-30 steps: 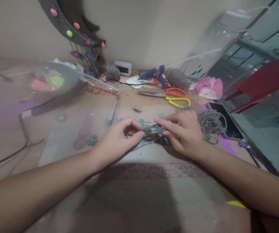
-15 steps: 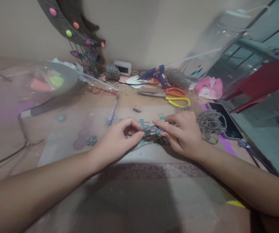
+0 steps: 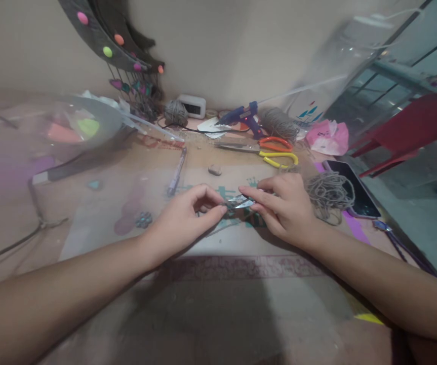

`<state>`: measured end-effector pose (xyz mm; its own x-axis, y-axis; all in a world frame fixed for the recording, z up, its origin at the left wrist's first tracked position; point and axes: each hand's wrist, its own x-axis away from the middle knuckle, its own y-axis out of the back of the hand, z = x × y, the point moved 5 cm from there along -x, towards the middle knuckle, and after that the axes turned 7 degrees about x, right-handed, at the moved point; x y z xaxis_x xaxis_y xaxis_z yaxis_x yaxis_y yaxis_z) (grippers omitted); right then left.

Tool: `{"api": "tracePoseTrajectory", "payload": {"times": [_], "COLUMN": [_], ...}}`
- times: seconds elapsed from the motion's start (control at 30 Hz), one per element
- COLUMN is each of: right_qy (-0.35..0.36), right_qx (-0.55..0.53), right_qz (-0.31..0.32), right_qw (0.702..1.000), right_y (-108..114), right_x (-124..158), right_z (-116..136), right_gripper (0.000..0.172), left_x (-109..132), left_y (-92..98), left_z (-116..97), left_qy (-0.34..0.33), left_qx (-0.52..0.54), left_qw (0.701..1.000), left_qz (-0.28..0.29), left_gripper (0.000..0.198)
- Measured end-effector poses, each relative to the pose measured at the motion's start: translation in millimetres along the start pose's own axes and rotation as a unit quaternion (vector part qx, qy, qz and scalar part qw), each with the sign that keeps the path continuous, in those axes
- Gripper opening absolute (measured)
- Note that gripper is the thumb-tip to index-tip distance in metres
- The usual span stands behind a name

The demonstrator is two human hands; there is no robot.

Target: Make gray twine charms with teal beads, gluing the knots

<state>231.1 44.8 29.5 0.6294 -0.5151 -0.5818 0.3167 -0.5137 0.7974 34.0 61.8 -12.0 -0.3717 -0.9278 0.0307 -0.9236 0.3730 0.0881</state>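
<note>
My left hand (image 3: 193, 215) pinches a small dark piece with grey yarn (image 3: 230, 208) between thumb and forefinger. My right hand (image 3: 284, 208) is closed around what look like small scissors (image 3: 244, 203). Their shiny blades point left and reach the piece at my left fingertips, while the handles are hidden in my palm. A thin grey strand (image 3: 220, 230) lies under the hands on the printed sheet (image 3: 218, 246). Left of my left wrist rests a small dark flower-shaped piece (image 3: 144, 219).
Beyond my hands lie large orange-and-yellow-handled scissors (image 3: 279, 152), a pen (image 3: 177, 172) and a blue glue gun (image 3: 241, 115). To the right are loose grey yarn (image 3: 330, 191) and a phone (image 3: 355, 190). A clear plastic bag (image 3: 74, 126) stands at left.
The small blades in my right hand have shifted slightly and seem closer together. Both hands stay in almost the same place.
</note>
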Motion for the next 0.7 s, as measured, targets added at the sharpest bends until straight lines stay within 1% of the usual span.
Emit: {"api": "tracePoseTrajectory", "payload": {"times": [0.1, 0.27, 0.4, 0.5, 0.6, 0.67, 0.7], "right_qy": [-0.007, -0.008, -0.037, -0.089, -0.181, -0.218, -0.220], "right_qx": [-0.004, -0.004, -0.032, -0.090, -0.151, -0.149, -0.139], "right_qz": [-0.009, -0.002, -0.012, -0.016, -0.029, -0.022, -0.005], "right_qw": [1.000, 1.000, 0.999, 0.992, 0.971, 0.964, 0.966], "right_y": [0.5, -1.1, 0.3, 1.4, -3.0, -11.7, -17.8], "right_x": [0.1, 1.4, 1.8, 0.4, 0.7, 2.0, 2.5], "right_z": [-0.6, 0.1, -2.4, -8.1, -21.7, -31.5, -35.1], "right_gripper": [0.029, 0.029, 0.031, 0.033, 0.034, 0.033, 0.033], "left_x": [0.8, 1.4, 0.8, 0.6, 1.8, 3.4, 4.2], "left_y": [-0.3, -1.1, 0.6, 1.8, 1.6, 1.0, 0.4], "left_z": [0.2, -0.6, -0.4, 0.4, -0.6, -1.7, -2.1], "left_qy": [0.001, 0.004, 0.001, -0.006, -0.024, -0.037, -0.043], "left_qx": [0.004, 0.009, 0.008, 0.002, -0.005, -0.012, -0.017], "left_qw": [1.000, 1.000, 1.000, 1.000, 1.000, 0.999, 0.999], "left_qz": [-0.001, 0.003, -0.002, -0.005, -0.005, -0.003, 0.000], "left_gripper": [0.013, 0.011, 0.012, 0.013, 0.013, 0.012, 0.010]}}
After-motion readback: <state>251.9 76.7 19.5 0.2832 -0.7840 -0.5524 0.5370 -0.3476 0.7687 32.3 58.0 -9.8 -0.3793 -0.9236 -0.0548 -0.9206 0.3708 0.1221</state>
